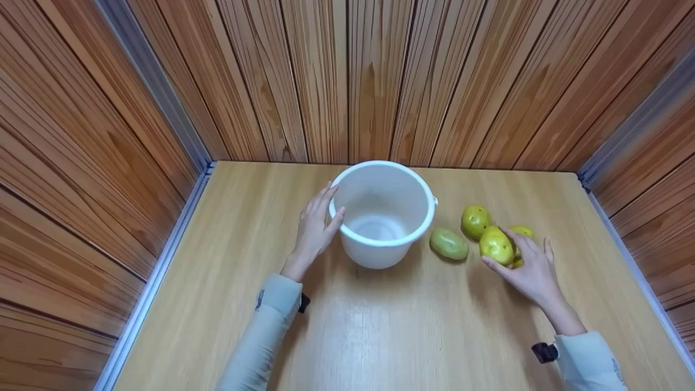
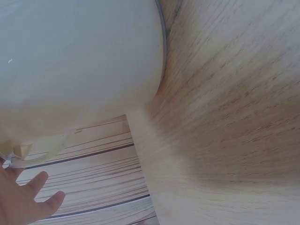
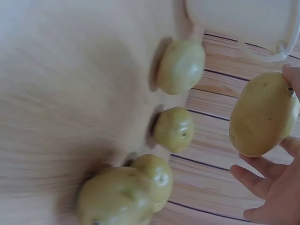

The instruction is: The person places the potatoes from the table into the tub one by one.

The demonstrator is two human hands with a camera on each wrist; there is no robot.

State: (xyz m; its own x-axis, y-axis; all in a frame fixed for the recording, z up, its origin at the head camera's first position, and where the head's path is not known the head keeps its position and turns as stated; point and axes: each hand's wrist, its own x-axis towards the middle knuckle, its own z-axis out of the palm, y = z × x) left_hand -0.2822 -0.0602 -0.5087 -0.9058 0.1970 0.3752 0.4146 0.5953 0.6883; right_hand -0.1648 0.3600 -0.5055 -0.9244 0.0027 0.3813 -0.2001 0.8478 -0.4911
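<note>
My left hand (image 1: 316, 224) is at the left side of a white plastic bucket (image 1: 378, 254), thumb over its rim and fingers along the outside. In the left wrist view, a few fingers (image 2: 33, 185) show spread beside the bucket wall (image 2: 79, 51). With thumb and fingertips, my right hand (image 1: 529, 269) grips a yellowish potato (image 3: 265, 115), held above the tabletop. Around it lie a greener potato (image 1: 449, 244) near the bucket, a rounder potato (image 1: 475, 221) behind, and further potatoes (image 3: 115, 197), partly hidden by the right hand in the head view.
The pale wooden tabletop (image 1: 353, 326) ends at a plank-patterned back wall (image 1: 374, 81). Similar side walls stand left (image 1: 70, 163) and right, with grey metal strips (image 1: 157, 293) along the table's edges. A small handle lug (image 1: 435, 201) sticks out at the bucket's right.
</note>
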